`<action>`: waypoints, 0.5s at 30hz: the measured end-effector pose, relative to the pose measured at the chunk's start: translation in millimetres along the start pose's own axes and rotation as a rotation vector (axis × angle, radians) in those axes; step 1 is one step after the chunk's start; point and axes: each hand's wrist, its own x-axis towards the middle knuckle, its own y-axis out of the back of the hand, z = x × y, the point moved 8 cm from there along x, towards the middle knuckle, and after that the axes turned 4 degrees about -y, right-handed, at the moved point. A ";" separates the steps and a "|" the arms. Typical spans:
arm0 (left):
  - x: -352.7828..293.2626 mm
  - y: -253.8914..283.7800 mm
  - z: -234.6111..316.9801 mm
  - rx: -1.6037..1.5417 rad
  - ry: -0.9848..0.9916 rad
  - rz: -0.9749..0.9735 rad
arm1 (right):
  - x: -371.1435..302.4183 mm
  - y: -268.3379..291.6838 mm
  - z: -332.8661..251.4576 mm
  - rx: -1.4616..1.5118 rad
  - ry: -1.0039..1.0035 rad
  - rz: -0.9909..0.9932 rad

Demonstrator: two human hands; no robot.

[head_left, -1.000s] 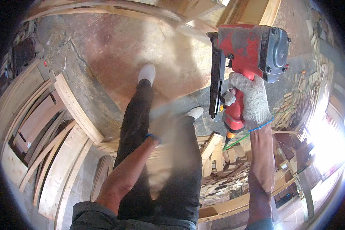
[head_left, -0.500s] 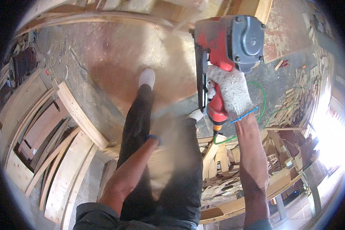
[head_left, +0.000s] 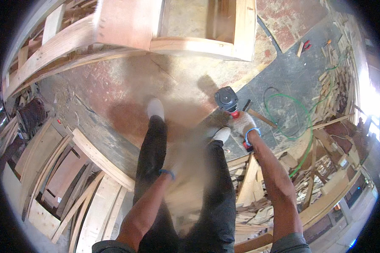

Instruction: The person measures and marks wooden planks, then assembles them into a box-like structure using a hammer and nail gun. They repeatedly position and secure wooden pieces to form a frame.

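My right hand [head_left: 243, 125], in a pale knitted glove with a blue band at the wrist, grips a red and black air nail gun [head_left: 226, 100]. The gun is held low over the floor, its dark cap turned up towards me. My left forearm [head_left: 144, 211] comes in over my thigh and ends at a blue wristband; past it the left hand is lost in a smeared patch, so its fingers do not show. Ahead of both hands stands a boxy wooden frame [head_left: 192, 44] with pale planks.
A green air hose [head_left: 302, 110] loops across the dark floor on the right. What looks like a hammer [head_left: 261, 117] lies beside the gun. Red-handled pliers [head_left: 307, 44] lie farther off. Curved wooden panels [head_left: 63, 179] stack at left; wood offcuts [head_left: 266, 206] pile at right.
The nail gun in my right hand has dropped from up close to down near the floor. The wooden frame ahead now shows more fully. My left arm has barely moved.
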 end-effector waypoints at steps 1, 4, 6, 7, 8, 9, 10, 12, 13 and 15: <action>-11.5 -2.5 24.9 -0.139 0.112 0.020 | 21.0 -2.2 27.9 -0.096 -0.048 0.039; -13.7 -8.7 40.0 -0.126 0.134 0.009 | 55.1 -2.5 64.9 -0.295 -0.174 0.173; -6.9 -5.5 24.7 0.251 -0.231 0.005 | 67.5 4.0 58.8 -0.339 -0.168 0.193; -7.1 -4.5 12.6 0.364 -0.340 -0.002 | 74.4 2.9 56.9 -0.390 -0.129 0.209; -10.2 -10.8 31.1 0.476 -0.450 -0.010 | 82.7 0.6 62.7 -0.439 -0.100 0.233; -14.8 -19.0 44.4 0.508 -0.495 -0.017 | 90.1 -6.0 67.7 -0.461 -0.075 0.230; -13.9 -22.0 55.0 0.426 -0.416 -0.014 | 95.9 -13.9 78.0 -0.487 -0.053 0.227; -14.8 -22.3 58.8 0.146 -0.128 0.030 | 103.9 -28.8 102.2 -0.552 -0.024 0.213; -17.7 -21.9 50.6 -0.054 0.075 0.064 | 104.9 -36.5 114.4 -0.591 -0.014 0.204; -15.4 -25.6 59.4 0.053 0.118 0.068 | 95.9 -29.1 121.0 -0.600 0.004 0.247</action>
